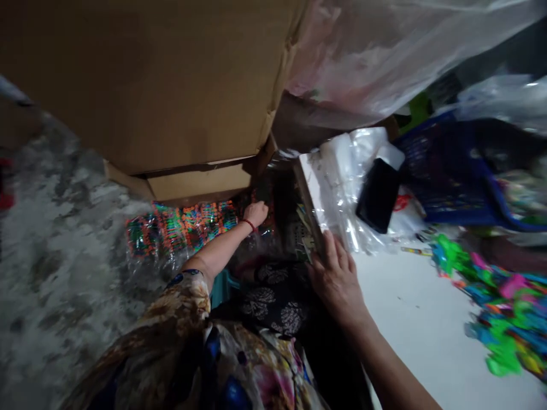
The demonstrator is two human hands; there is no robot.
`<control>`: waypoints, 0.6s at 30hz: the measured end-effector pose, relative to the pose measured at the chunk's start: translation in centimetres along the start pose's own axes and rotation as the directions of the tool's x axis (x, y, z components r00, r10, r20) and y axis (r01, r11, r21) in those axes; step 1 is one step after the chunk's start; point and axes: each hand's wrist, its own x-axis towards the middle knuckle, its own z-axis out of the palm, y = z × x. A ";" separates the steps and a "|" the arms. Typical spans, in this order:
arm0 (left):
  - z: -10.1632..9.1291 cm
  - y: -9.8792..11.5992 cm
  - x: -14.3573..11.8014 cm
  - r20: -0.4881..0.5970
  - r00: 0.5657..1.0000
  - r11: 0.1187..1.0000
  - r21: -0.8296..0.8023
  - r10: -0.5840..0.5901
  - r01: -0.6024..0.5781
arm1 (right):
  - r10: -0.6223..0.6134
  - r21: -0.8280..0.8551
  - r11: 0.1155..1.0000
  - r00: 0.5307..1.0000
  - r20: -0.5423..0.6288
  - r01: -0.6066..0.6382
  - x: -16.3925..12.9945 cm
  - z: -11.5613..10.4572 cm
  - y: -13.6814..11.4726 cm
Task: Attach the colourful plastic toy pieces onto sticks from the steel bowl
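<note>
My left hand [256, 214], with a red cord on the wrist, reaches down beside the row of clear plastic bags [188, 228] on the floor. Small orange, green and blue pieces fill these bags. Its fingers are curled closed at the row's right end; whatever they may hold is too dark to make out. My right hand [335, 270] lies over the edge of the white table [397, 319], fingers stretched out and holding nothing. Just beyond its fingertips are stacked clear plastic bags [342, 188], with a black phone-like slab [378, 195] on top.
A large cardboard box [171, 85] fills the upper left, above the bagged row. Bright rubbery-looking pieces [499, 307] are heaped on the table's right side. Behind them stands a blue basket [448, 176]. Translucent sheeting [384, 51] hangs at the upper right.
</note>
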 end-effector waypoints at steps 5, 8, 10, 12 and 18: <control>-3.8 -5.3 -6.4 -0.055 0.998 0.999 0.005 0.041 -0.041 | -0.041 -0.006 0.999 0.999 -0.014 0.041 -0.4 0.7 0.5; -6.6 -9.8 -11.4 -0.076 0.994 0.997 0.021 0.080 -0.079 | -0.057 -0.031 0.998 0.998 -0.022 0.056 -0.6 1.5 0.8; -8.5 -13.2 -14.7 -0.085 0.995 0.997 0.044 0.059 -0.056 | -0.059 -0.027 0.998 0.998 -0.012 0.059 -0.7 1.6 0.8; -10.4 -16.8 -17.5 -0.078 0.997 0.997 0.074 -0.014 0.020 | -0.063 0.003 0.998 0.998 -0.004 0.063 -0.5 1.2 0.6; -16.3 -27.9 -21.7 -0.063 0.949 0.941 0.124 -0.308 0.314 | 0.016 0.084 0.996 0.998 -0.066 -0.011 -0.3 -0.9 -1.6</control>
